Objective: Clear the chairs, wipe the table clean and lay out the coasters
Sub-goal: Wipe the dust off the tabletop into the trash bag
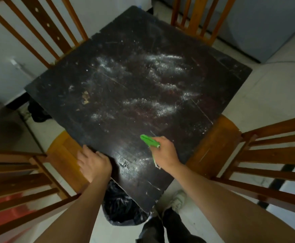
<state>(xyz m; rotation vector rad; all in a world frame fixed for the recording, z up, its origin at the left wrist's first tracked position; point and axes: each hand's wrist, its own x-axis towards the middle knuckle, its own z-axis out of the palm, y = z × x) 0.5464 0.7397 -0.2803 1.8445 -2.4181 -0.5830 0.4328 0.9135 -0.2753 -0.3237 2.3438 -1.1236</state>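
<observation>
A dark square table [60, 85] fills the middle of the view, turned corner-on toward me. White powder [162, 65] is smeared in streaks across its centre and right half, with more near the front corner. My right hand [166, 153] grips a green tool [149, 140], maybe a brush or scraper, over the table's near part; its green end points up-left. My left hand [93, 163] rests on the table's near-left edge, fingers over the rim. No coasters are in view.
Wooden chairs stand round the table: far left [43, 27], far right [197, 20], near right [272, 155] and near left [25, 174]. A black bin bag [122, 206] sits under the front corner by my feet. A grey cabinet [272, 27] stands far right.
</observation>
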